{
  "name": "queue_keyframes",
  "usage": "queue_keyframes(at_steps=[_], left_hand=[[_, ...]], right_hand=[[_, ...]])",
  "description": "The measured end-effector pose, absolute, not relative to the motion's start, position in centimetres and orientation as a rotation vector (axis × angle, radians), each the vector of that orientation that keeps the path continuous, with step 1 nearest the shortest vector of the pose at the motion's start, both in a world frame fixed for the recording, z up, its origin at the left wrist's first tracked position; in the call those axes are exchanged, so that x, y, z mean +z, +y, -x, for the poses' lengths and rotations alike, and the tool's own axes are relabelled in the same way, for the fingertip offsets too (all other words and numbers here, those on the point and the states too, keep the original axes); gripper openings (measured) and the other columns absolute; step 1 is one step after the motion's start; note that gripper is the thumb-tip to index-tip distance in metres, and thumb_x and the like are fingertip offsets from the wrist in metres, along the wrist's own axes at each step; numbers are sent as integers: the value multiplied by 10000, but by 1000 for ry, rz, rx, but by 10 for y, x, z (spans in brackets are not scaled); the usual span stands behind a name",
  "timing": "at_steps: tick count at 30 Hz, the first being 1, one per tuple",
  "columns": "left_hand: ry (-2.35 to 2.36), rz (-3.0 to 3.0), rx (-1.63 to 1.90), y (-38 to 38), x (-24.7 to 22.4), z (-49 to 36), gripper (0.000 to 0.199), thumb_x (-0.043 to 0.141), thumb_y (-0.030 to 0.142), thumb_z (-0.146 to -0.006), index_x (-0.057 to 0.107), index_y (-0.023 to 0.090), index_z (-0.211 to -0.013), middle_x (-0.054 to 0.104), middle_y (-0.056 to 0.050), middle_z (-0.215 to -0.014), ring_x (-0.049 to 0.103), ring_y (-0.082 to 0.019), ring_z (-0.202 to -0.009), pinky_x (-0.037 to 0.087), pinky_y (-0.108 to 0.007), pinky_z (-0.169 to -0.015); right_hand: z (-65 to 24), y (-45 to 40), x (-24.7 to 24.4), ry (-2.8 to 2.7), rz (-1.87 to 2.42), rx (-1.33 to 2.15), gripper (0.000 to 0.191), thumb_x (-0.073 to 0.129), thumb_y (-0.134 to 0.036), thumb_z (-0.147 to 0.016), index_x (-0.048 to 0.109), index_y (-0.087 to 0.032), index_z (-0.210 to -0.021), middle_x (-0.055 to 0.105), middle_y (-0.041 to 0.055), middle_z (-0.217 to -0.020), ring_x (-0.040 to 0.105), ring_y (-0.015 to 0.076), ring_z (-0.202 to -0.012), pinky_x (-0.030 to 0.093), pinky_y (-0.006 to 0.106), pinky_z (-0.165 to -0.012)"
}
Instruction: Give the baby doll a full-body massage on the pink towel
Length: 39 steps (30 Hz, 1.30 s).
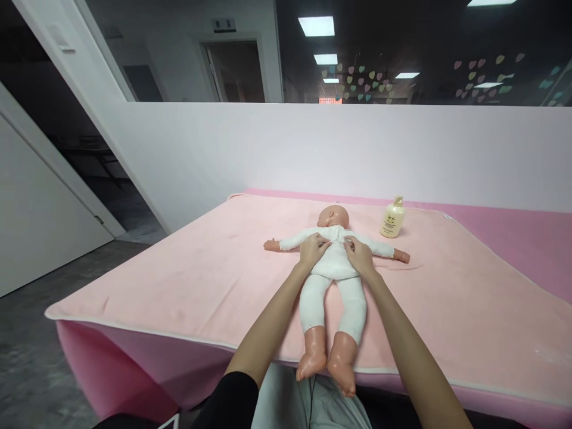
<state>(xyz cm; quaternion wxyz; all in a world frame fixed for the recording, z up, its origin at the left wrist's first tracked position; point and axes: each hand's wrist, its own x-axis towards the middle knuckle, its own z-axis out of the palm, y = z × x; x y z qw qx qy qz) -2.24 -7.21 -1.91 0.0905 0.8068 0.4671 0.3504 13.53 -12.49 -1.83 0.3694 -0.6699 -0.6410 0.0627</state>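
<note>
A baby doll with a white cloth body lies on its back on a pink blanket, arms spread wide and feet toward me, over the near edge. Its head is turned to the left. My left hand is at the left side of the doll's chest, fingers bent and pinched at the white cloth. At the right side of the chest, my right hand also has its fingertips together on the cloth. Whatever lies between the fingertips is too small to make out.
A pale yellow pump bottle stands on the blanket beyond the doll's right-hand arm in view. Behind it rises a white wall with dark glass above. A door is at the far left.
</note>
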Motion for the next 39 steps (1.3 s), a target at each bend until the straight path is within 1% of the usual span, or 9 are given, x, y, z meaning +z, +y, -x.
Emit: queue_keyframes(at_steps=[2,8,14,18,23,26,29,31,39], left_hand=[[1369,-2363,1071,-71,-21,23,181,591,319,-810,729,210,-854,650,-30,-816,592,-166,-772,424,-266,-662],[1299,-2364,1043,-69,-21,28,188,588,332,-803,727,219,-862,636,-29,-831,587,-174,-787,437,-274,-683],[991,-2543,1110,-75,-4,26,186,564,186,-790,713,235,-888,662,-28,-916,572,-185,-905,424,-316,-863],[1168,-2369,1334,-63,-2,9,206,585,157,-773,702,215,-934,681,-35,-982,569,-198,-972,415,-346,-902],[1308,-2177,1218,-43,-16,2,141,633,192,-748,720,196,-858,710,-40,-915,622,-190,-881,459,-332,-849],[1258,-2091,1233,-41,-21,5,123,612,164,-762,722,195,-806,719,-33,-864,645,-153,-819,483,-280,-800],[1260,-2045,1263,-41,-25,7,127,618,157,-760,722,205,-814,720,-25,-873,645,-143,-833,485,-267,-805],[1265,-2056,1282,-42,-27,9,117,625,183,-764,724,207,-823,719,-26,-876,640,-148,-836,484,-280,-808],[1226,-2064,1317,-48,-30,12,129,629,196,-763,726,229,-841,715,-19,-916,629,-169,-874,470,-329,-862]], right_hand=[[-136,-120,-14,-1639,1811,168,344,508,-241,-842,581,-202,-1176,673,34,-871,600,178,-824,400,265,-749],[-130,-103,-11,-1604,2037,125,207,519,-287,-828,706,-223,-892,682,67,-905,613,216,-861,403,271,-684],[-130,-107,-20,-1516,2031,94,222,504,-303,-844,697,-219,-915,683,58,-889,611,204,-847,392,258,-649],[-130,-108,-19,-1494,2035,107,216,509,-307,-845,696,-224,-915,684,52,-883,611,202,-847,388,253,-646],[-128,-109,-16,-1541,2049,128,225,496,-321,-856,687,-224,-924,680,50,-917,607,199,-872,392,251,-683],[-123,-112,-14,-1545,2065,93,289,411,-338,-896,660,-220,-985,673,68,-918,606,207,-882,394,268,-723],[-118,-112,-9,-1509,2080,58,404,289,-386,-935,559,-209,-1178,665,100,-903,610,225,-870,402,304,-743],[-118,-109,-5,-1531,2109,81,426,310,-393,-928,509,-184,-1243,658,127,-921,610,236,-882,407,318,-752],[-126,-90,-7,-1416,2094,180,251,519,-346,-829,681,-193,-945,665,112,-948,610,234,-911,429,297,-752]])
